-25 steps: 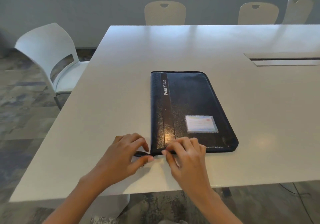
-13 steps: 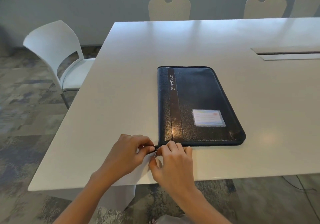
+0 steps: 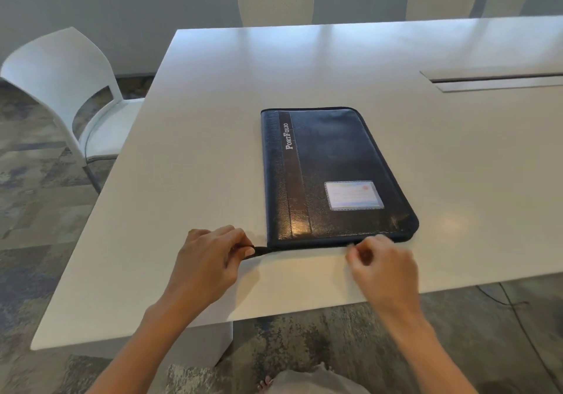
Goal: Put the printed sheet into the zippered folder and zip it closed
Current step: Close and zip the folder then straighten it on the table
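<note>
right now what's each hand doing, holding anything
Left hand: closed, pinching the black zipper tab at the portfolio's near left corner.
Right hand: fingers curled at the near edge; blurred, cannot tell what it grips.

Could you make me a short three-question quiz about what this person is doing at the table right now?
1. True or false: the black folder lies flat on the white table with its cover shut.
2. What does the left hand pinch? A) a pen B) the black zipper tail at the folder's near left corner C) a sheet of paper
3. Which edge of the folder is the right hand at?

Key
1. True.
2. B.
3. The near edge, toward its right end; the hand is blurred, so what its fingers grip cannot be told.
</note>
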`<action>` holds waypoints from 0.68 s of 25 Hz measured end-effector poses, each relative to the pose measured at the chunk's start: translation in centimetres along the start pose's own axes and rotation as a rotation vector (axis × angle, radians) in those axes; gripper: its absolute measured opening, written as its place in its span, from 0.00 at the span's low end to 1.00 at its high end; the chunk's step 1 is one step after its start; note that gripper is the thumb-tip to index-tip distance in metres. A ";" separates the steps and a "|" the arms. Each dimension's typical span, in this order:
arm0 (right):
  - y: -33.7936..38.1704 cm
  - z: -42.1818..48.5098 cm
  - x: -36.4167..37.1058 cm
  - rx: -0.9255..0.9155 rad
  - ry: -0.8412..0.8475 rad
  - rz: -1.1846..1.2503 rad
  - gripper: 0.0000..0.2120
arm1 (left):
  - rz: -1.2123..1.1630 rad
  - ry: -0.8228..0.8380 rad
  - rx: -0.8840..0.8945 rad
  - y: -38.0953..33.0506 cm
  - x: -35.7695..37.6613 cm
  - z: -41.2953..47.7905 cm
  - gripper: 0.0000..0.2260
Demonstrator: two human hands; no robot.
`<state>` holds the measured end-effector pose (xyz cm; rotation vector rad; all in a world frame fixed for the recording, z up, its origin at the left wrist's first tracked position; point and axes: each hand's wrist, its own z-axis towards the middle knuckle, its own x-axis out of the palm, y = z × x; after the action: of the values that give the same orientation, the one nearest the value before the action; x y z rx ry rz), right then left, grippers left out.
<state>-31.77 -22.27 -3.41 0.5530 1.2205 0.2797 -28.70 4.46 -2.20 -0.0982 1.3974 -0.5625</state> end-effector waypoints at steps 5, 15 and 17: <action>-6.9 2.8 -4.3 0.180 -0.057 -0.134 0.08 | 0.030 0.152 -0.029 0.8 -1.3 0.5 0.01; -10.0 4.5 -5.3 0.079 -0.027 0.012 0.01 | -0.153 0.266 0.452 -8.2 0.7 13.8 0.16; -10.2 4.7 -5.3 0.084 -0.026 0.028 0.02 | -0.085 0.326 0.541 -11.6 4.4 17.2 0.17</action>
<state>-30.03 -34.61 -3.55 0.6449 1.2039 0.2454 -15.79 -11.92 1.59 0.3861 1.5106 -1.0438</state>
